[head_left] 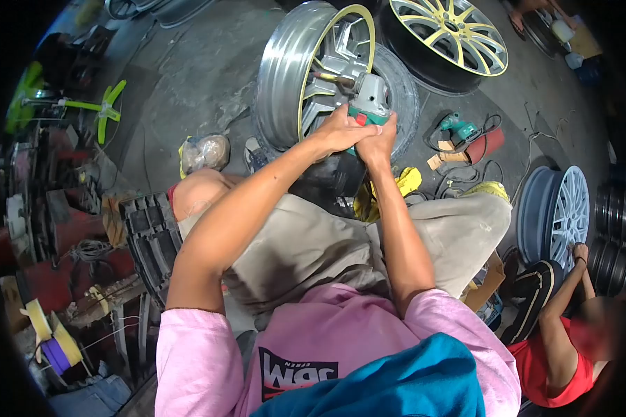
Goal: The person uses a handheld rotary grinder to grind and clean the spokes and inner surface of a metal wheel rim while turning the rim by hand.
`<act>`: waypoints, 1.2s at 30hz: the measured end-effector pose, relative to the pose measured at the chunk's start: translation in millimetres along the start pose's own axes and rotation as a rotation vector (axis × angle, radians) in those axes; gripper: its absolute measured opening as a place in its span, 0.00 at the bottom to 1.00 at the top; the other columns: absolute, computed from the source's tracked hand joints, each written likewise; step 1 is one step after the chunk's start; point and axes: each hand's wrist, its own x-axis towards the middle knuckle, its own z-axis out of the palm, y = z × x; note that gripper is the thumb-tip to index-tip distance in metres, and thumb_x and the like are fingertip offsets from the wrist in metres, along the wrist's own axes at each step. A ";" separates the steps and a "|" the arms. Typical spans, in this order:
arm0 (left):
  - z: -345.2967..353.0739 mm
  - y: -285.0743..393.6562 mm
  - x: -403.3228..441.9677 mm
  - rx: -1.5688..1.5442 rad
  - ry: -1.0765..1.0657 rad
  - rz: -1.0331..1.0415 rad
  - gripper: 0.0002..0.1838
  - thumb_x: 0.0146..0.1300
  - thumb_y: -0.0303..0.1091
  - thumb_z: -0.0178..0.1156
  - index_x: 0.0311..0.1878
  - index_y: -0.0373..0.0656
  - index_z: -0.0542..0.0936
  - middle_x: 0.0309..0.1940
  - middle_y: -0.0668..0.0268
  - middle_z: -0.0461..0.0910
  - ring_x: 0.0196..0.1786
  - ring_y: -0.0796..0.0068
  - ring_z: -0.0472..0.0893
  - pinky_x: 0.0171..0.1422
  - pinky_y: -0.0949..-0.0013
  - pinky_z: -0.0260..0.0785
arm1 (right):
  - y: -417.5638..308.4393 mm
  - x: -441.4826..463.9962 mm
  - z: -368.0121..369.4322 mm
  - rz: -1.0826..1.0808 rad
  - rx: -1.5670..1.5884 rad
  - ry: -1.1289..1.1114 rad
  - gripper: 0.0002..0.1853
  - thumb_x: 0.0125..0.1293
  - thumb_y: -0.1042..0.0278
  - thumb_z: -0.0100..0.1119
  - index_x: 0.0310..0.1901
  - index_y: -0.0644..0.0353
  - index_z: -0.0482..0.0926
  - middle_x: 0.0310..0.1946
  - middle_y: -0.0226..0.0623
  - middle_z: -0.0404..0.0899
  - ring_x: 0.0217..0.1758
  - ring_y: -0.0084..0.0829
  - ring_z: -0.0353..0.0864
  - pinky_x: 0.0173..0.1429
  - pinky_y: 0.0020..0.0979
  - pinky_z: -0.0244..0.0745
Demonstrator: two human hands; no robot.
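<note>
Both hands are closed round a green and grey power tool in front of the upright wheel rim. My left hand wraps the tool's body from the left side, near its red part. From the right, my right hand grips the same tool, thumbs close together. The tool's front end reaches toward the spokes of the silver wheel rim, which has a yellowish edge and stands upright. Whether it touches the spokes cannot be made out. A tire lies behind the rim.
A yellow-faced wheel lies at the back. Right of my knees are a second green tool, a red cylinder and cables. A person in red touches a blue-grey wheel. A plastic bag lies left; a green fan stands beyond.
</note>
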 end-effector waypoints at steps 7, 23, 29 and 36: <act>6.8 -10.2 1.2 0.041 0.032 -0.074 0.50 0.59 0.51 0.77 0.72 0.29 0.63 0.59 0.52 0.81 0.62 0.67 0.80 0.70 0.65 0.69 | 18.2 0.1 -2.9 -0.088 0.014 -0.043 0.42 0.45 0.58 0.87 0.56 0.69 0.70 0.44 0.48 0.85 0.47 0.38 0.86 0.53 0.39 0.81; 3.6 -0.5 1.3 -0.130 -0.116 0.059 0.48 0.57 0.45 0.78 0.72 0.28 0.64 0.59 0.49 0.82 0.63 0.65 0.81 0.72 0.64 0.68 | 12.9 0.9 -2.2 -0.100 0.042 0.012 0.42 0.47 0.61 0.85 0.58 0.71 0.68 0.45 0.49 0.85 0.48 0.38 0.85 0.54 0.39 0.80; 0.6 -8.9 2.1 -0.027 -0.055 -0.027 0.49 0.57 0.46 0.77 0.73 0.30 0.64 0.59 0.52 0.82 0.61 0.66 0.81 0.71 0.65 0.69 | 15.3 -3.1 0.1 -0.134 0.014 0.042 0.44 0.47 0.60 0.84 0.60 0.71 0.66 0.45 0.55 0.86 0.50 0.46 0.88 0.56 0.42 0.80; 14.8 -6.4 -8.6 -0.010 -0.035 0.023 0.47 0.56 0.47 0.76 0.71 0.30 0.67 0.58 0.52 0.82 0.60 0.67 0.82 0.69 0.65 0.71 | 10.9 -15.2 -15.8 -0.144 -0.073 0.004 0.41 0.48 0.61 0.83 0.58 0.70 0.67 0.44 0.57 0.86 0.49 0.48 0.89 0.55 0.42 0.80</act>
